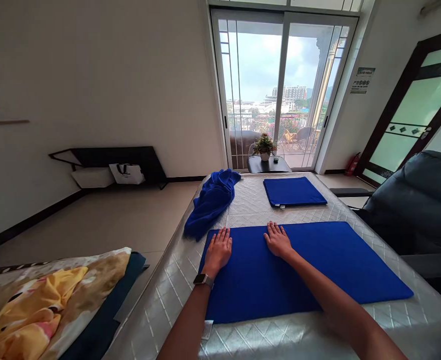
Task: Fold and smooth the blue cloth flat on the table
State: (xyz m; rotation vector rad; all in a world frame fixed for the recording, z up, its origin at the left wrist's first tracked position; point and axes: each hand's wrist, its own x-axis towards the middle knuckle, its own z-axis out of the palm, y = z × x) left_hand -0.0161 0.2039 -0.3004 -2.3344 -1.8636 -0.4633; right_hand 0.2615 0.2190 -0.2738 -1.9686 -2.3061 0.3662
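Observation:
A blue cloth [265,285], folded into a long flat rectangle, lies across the mattress in front of me. My left hand [218,250] rests flat on its far left corner, fingers stretched out. Near the middle of the far edge, my right hand [278,240] also lies flat with its fingers extended. Neither hand grips anything. A white label [207,330] sticks out at the cloth's near left corner. Beyond it, a smaller folded blue cloth [294,191] lies flat. A crumpled blue cloth [215,200] is heaped at the mattress's left edge, just past my left hand.
The silver quilted mattress [160,305] carries all the cloths. Yellow patterned bedding [51,300] lies at the lower left. A dark armchair [419,205] stands on the right. Past the far end are a small table [267,165] with a potted plant [264,145] and a sliding glass door [254,65].

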